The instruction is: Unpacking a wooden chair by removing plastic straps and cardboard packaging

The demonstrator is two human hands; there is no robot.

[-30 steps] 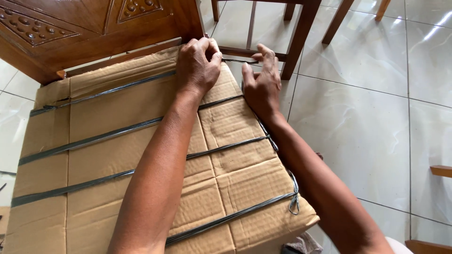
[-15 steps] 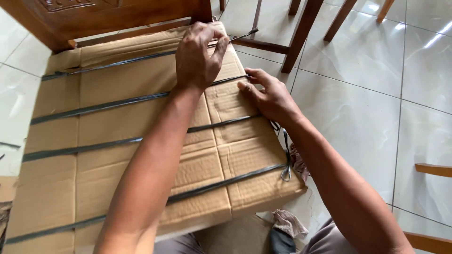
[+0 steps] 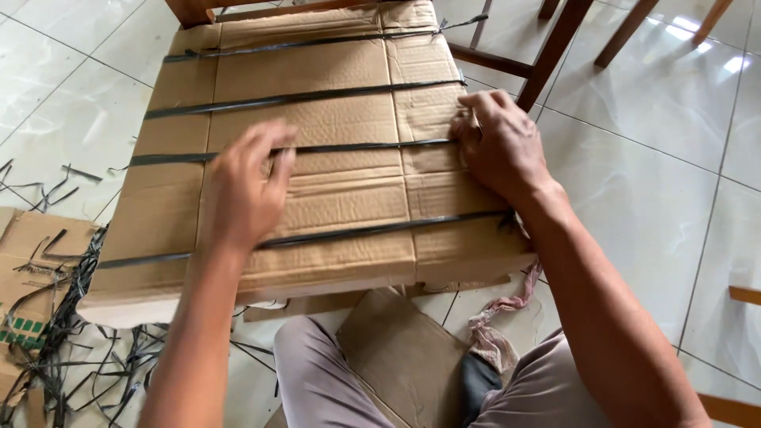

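Left hand [image 3: 242, 190] flat on cardboard [image 3: 341, 119], right hand [image 3: 499, 143] gripping edge

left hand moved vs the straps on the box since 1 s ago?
Yes. The left hand has come back toward the person: from the far strap at the box's far edge to the third strap, nearer the near edge.

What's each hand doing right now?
Left hand: open, blurred, fingers spread over the cardboard-wrapped package.
Right hand: fingers curled at a black strap near the package's right edge; grip unclear.
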